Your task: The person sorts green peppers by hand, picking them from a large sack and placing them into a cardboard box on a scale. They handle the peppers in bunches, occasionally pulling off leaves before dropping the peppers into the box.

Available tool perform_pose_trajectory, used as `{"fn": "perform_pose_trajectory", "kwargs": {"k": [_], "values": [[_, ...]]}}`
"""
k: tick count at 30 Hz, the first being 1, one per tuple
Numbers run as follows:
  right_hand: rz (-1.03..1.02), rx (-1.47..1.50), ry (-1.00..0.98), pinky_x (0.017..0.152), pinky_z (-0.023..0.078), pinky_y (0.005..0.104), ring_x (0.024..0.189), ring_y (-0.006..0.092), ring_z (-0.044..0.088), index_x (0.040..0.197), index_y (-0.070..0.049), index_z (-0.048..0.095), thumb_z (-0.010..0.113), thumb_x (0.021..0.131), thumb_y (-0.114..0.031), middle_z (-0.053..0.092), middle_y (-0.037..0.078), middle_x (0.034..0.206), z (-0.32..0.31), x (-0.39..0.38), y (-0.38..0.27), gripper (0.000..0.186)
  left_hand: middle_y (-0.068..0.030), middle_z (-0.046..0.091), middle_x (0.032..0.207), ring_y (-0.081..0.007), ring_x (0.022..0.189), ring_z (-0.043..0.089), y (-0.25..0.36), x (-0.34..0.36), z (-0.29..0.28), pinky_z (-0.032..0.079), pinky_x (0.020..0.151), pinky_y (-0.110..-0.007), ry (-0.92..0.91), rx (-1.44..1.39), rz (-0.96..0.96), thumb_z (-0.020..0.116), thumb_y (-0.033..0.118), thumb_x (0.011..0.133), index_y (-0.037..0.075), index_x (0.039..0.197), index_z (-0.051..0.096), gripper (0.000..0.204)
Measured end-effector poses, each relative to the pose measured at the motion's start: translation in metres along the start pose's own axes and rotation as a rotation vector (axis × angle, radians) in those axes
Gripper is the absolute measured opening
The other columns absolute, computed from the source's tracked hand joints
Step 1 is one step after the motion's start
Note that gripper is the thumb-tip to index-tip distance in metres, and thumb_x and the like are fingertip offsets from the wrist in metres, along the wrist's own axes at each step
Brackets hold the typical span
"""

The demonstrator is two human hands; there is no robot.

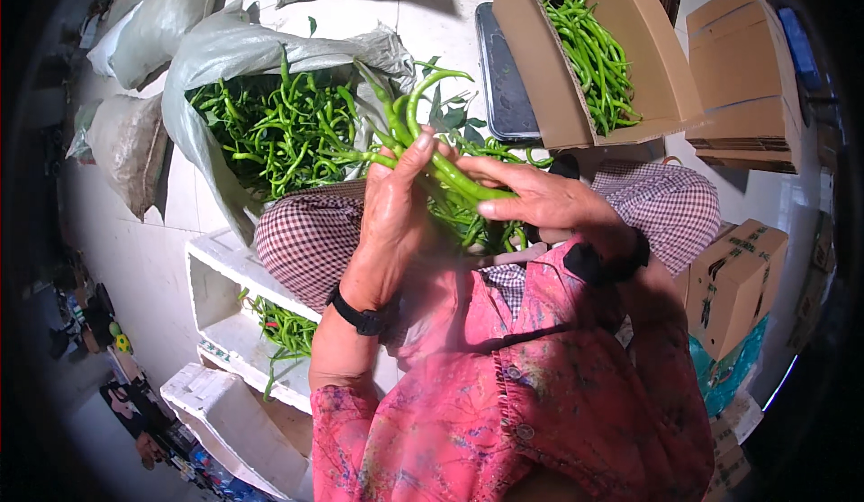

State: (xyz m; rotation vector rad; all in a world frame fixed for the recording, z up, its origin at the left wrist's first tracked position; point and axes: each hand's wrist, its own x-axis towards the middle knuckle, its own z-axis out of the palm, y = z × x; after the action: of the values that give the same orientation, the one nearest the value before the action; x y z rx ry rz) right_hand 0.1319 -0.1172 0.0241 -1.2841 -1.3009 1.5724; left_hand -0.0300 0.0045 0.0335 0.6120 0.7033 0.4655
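Observation:
Long green chili peppers [456, 176] lie bunched between my two hands, above my lap. My left hand [397, 182] is closed round the bunch, thumb up along the peppers. From the other side my right hand [540, 198] grips the lower ends, its fingers curled over them. More green peppers and leaves are below my hands, partly hidden by them. Just left of my knees, an open pale woven sack [200, 70] is full of green chili peppers [279, 128].
At the far right, a cardboard box [661, 79] holds straight green peppers beside a dark flat tray [504, 88]. White foam boxes [211, 254] stand at my left, one with peppers inside. Filled sacks [171, 29] lie far left; folded cardboard [742, 70] and a closed carton [736, 277] are at right.

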Motion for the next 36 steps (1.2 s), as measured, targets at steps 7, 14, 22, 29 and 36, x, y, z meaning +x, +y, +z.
{"fn": "perform_pose_trajectory", "kwargs": {"k": [7, 14, 22, 29, 36], "values": [[-0.095, -0.618, 0.673, 0.086, 0.037, 0.046, 0.103, 0.0386, 0.052, 0.123, 0.004, 0.042, 0.06, 0.083, -0.018, 0.055, 0.022, 0.11, 0.051, 0.03, -0.012, 0.049, -0.0112, 0.063, 0.104, -0.0175, 0.094, 0.06, -0.011, 0.01, 0.001, 0.049, 0.086, -0.033, 0.034, 0.091, 0.04, 0.057, 0.019, 0.095, -0.005, 0.116, 0.058, 0.031], [0.014, -0.249, 0.733, 0.076, 0.043, 0.0508, 0.092, 0.0446, 0.055, 0.112, 0.0, 0.042, 0.053, 0.084, -0.013, 0.057, 0.026, 0.1, 0.043, 0.052, -0.004, 0.033, -0.0108, 0.052, 0.125, -0.0187, 0.113, 0.05, -0.016, 0.002, 0.004, 0.038, 0.101, -0.033, -0.152, 0.325, 0.093, 0.064, 0.02, 0.09, -0.002, 0.137, 0.037, 0.059], [-0.134, 0.9, 0.543, 0.063, 0.046, 0.028, 0.072, 0.0134, 0.052, 0.121, 0.001, 0.047, 0.058, 0.083, -0.009, 0.054, 0.007, 0.096, -0.007, 0.029, -0.019, 0.04, -0.0153, 0.062, 0.114, -0.0194, 0.102, 0.061, 0.013, -0.022, 0.018, 0.048, 0.088, -0.029, -0.009, 0.346, 0.289, 0.055, 0.009, 0.094, -0.005, 0.127, 0.05, 0.036], [-0.307, 1.482, 0.128, 0.047, 0.037, 0.0189, 0.055, 0.0046, 0.042, 0.121, 0.005, 0.046, 0.054, 0.088, -0.004, 0.042, 0.001, 0.074, -0.019, 0.005, -0.028, 0.036, -0.0119, 0.06, 0.117, -0.0191, 0.106, 0.057, 0.025, -0.016, 0.005, 0.045, 0.09, -0.031, 0.199, 0.068, 0.283, 0.052, 0.021, 0.097, 0.0, 0.126, 0.05, 0.036], [-0.286, 1.558, -0.221, 0.043, 0.039, 0.0209, 0.051, 0.0069, 0.044, 0.126, 0.004, 0.043, 0.059, 0.084, -0.009, 0.048, 0.007, 0.079, -0.002, -0.007, -0.026, 0.047, -0.02, 0.047, 0.137, -0.0296, 0.126, 0.047, 0.013, 0.001, 0.005, 0.037, 0.107, -0.039, -0.113, -0.225, 0.072, 0.035, 0.05, 0.099, -0.005, 0.136, 0.04, 0.066]]}}
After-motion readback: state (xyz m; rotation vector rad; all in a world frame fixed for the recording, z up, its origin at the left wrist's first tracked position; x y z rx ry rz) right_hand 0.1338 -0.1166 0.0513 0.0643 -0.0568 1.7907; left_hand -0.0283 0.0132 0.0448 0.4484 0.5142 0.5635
